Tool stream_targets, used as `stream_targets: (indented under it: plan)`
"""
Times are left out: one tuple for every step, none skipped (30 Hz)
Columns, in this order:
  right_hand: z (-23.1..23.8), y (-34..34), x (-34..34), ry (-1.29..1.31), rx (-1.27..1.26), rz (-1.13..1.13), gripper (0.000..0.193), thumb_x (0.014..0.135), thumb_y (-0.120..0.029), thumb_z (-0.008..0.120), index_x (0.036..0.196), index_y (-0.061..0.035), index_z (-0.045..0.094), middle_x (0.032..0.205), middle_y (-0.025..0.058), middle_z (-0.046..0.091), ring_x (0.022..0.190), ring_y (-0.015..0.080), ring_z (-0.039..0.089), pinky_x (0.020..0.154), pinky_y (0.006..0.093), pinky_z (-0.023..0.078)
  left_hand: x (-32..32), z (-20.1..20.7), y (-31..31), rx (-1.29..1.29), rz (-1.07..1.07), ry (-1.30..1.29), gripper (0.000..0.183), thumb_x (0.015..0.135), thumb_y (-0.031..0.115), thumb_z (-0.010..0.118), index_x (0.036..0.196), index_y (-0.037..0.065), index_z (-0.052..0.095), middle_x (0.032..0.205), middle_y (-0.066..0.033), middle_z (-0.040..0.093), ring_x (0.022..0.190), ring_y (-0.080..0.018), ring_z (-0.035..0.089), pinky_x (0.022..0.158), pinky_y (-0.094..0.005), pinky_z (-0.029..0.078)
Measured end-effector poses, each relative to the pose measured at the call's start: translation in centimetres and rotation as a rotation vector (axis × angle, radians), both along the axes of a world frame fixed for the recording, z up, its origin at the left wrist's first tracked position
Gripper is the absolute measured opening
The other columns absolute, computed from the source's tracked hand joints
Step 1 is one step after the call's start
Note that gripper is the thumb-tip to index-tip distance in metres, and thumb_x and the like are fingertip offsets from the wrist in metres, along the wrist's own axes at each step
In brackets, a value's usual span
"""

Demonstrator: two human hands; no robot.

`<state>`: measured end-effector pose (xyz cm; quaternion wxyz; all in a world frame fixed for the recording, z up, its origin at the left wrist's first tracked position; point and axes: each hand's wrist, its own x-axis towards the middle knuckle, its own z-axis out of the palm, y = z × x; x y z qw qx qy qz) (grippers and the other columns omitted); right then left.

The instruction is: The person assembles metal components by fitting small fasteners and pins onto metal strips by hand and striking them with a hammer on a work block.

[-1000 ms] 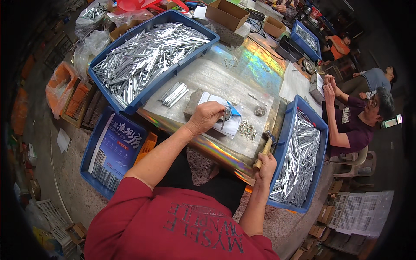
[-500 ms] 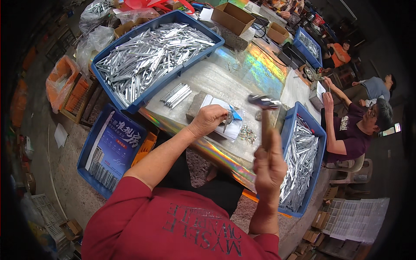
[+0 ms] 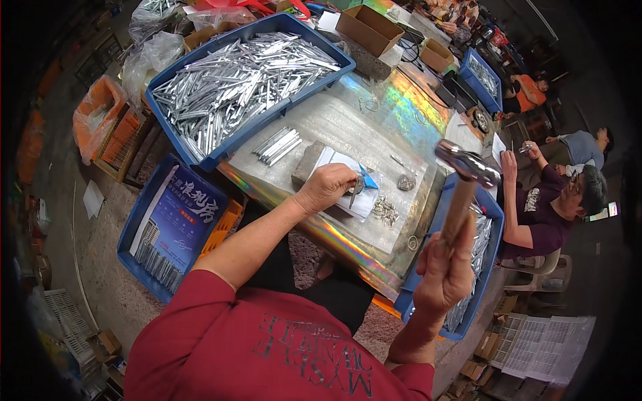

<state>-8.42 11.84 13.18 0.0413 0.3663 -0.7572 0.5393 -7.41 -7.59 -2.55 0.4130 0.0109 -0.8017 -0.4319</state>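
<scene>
My left hand (image 3: 328, 187) is closed in a pinch on a small dark metal piece (image 3: 356, 189), held over a white paper pad (image 3: 362, 206) on a grey block (image 3: 307, 162). A blue scrap (image 3: 370, 179) shows beside the fingertips. In my right hand (image 3: 443, 273) is a hammer (image 3: 459, 204), gripped by its wooden handle, its shiny head raised up and to the right of the block. Close to the pad lies a pile of small metal pins (image 3: 385, 211). Several silver metal strips (image 3: 277, 146) sit in a row left of the block.
Large blue bins of silver strips stand at far left (image 3: 294, 102) and right (image 3: 493, 271). Another blue bin (image 3: 125, 250), lower left, holds a printed blue sheet and strips. A round dark lump (image 3: 406, 182) rests on the table. A co-worker (image 3: 550, 207) sits at right.
My right hand has swung the hammer to the right, away from the block. My left hand stays nearly in place with its pinch. The co-worker's raised hand has shifted.
</scene>
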Motion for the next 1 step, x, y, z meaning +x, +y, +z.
stream_targets:
  plan:
    - [0.00, 0.03, -0.11, 0.000, 0.001, 0.002, 0.041, 0.079, 0.002, 0.047, 0.119, 0.0008, 0.039, 0.093, 0.0162, 0.057, 0.064, 0.0114, 0.053, 0.054, 0.0207, 0.042, 0.01, 0.01, -0.04, -0.019, -0.014, 0.008, 0.006, 0.070, 0.003, 0.058, 0.075, 0.002, 0.055, 0.068, -0.0102, 0.054, 0.063, -0.0245, 0.054, 0.056, -0.0300, 0.043]
